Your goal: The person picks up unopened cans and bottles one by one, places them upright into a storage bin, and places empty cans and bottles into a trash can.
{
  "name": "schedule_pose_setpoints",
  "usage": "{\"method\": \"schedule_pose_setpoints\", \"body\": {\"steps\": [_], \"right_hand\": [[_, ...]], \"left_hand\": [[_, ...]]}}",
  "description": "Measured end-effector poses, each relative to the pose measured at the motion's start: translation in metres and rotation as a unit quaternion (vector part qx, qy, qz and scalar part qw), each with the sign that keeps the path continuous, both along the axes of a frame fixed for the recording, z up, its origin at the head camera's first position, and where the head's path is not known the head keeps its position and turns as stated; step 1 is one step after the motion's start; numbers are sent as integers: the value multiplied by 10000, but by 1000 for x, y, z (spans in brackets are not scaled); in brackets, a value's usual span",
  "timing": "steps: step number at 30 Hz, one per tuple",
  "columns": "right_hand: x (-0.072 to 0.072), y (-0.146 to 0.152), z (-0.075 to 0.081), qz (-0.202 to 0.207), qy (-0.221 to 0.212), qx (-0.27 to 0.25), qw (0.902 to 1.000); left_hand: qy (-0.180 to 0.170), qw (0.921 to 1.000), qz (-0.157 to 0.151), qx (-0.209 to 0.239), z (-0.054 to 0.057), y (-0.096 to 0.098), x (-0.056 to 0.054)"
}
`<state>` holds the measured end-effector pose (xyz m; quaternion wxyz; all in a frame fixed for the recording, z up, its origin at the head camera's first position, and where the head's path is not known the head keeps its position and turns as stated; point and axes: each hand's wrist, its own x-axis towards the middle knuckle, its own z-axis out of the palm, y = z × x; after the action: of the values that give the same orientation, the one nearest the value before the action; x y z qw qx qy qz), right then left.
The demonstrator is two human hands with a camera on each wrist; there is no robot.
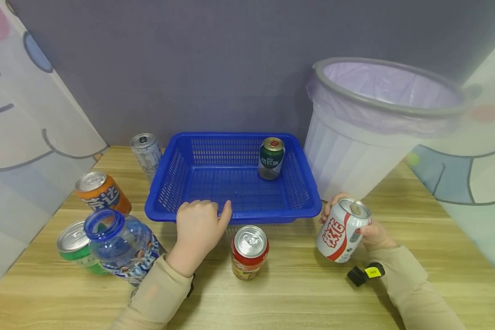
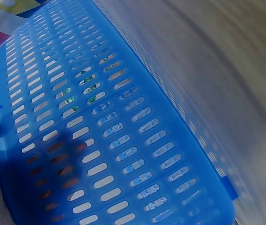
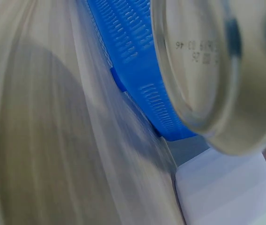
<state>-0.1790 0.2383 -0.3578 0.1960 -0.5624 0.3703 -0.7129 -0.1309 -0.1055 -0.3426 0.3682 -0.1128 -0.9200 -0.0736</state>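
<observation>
My right hand [image 1: 376,234] grips a white and red drink can [image 1: 339,233], fingers on its far side and thumb on its near side. The can leans, and its bare metal base [image 3: 194,61] faces the right wrist camera. At the front of the blue plastic basket [image 1: 272,216], my left hand [image 1: 200,231] holds the rim, with the thumb sticking up to the right. Through the slots of the basket wall [image 2: 100,140], darker finger shapes show in the left wrist view. Inside the basket a green can [image 1: 271,160] stands upright at the back right.
A red can [image 1: 250,254] stands before the basket. On the left are a silver can [image 1: 146,153], an orange can [image 1: 105,195], a green can [image 1: 80,250] and an uncapped blue-tinted bottle [image 1: 128,245]. A white bin [image 1: 342,142] with a lilac liner stands at the back right.
</observation>
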Motion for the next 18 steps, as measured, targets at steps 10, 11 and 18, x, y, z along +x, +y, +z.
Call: {"method": "schedule_pose_setpoints", "body": {"steps": [10, 11, 18], "right_hand": [[-1, -1, 6, -349, 477, 127, 9982], [-1, 0, 6, -374, 495, 146, 9980], [-1, 1, 7, -625, 599, 271, 9959]], "left_hand": [[-102, 9999, 26, -6, 0, 1, 1], [-76, 10000, 24, -7, 0, 1, 1], [18, 10000, 46, -57, -1, 0, 0]]}}
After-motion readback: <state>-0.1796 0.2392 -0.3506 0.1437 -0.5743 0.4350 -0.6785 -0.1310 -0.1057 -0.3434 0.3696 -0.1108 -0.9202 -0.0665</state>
